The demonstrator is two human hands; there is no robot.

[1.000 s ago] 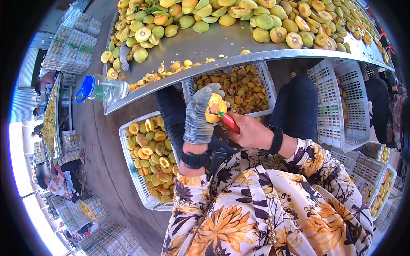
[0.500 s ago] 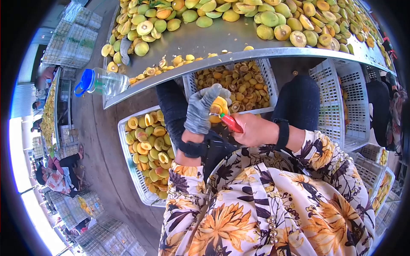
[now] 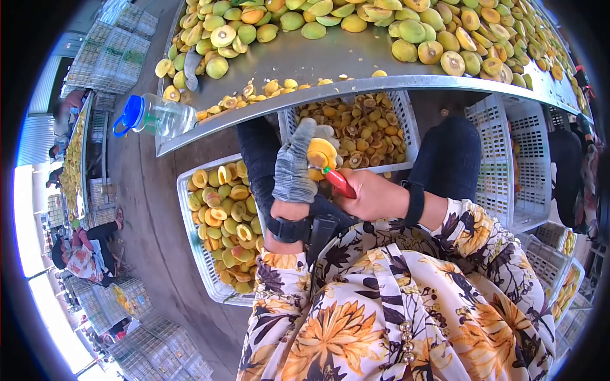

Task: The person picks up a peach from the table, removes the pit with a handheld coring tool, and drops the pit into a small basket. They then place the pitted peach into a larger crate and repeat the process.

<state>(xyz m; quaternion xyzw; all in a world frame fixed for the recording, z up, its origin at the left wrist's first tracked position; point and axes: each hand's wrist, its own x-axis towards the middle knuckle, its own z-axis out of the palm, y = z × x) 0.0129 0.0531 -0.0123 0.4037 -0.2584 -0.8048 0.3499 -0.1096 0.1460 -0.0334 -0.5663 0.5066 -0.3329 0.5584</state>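
My left hand point(image 3: 295, 166), in a grey knit glove, is closed around a yellow peach half point(image 3: 322, 152), held up above my lap. My bare right hand point(image 3: 372, 193) grips the red handle of a small pitting tool point(image 3: 340, 183) with a green collar. Its metal tip meets the cut side of the peach half, partly hidden by fruit and glove. Below to the left, a white crate point(image 3: 190, 254) holds hollowed peach halves. Beyond my hands, another white crate point(image 3: 413, 127) contains smaller, browner pieces, several with pits.
A metal table point(image 3: 318, 54) with a raised edge carries piles of halved peaches. On its left corner lies a clear plastic jug point(image 3: 166, 117) with a blue cap, near a grey cloth-like piece point(image 3: 191, 70). Empty-looking white crates point(image 3: 492, 149) stand right of my knee.
The view has shifted slightly. My left hand has turned a little, and the peach half shows more of its rounded side. The tool stays against the fruit.
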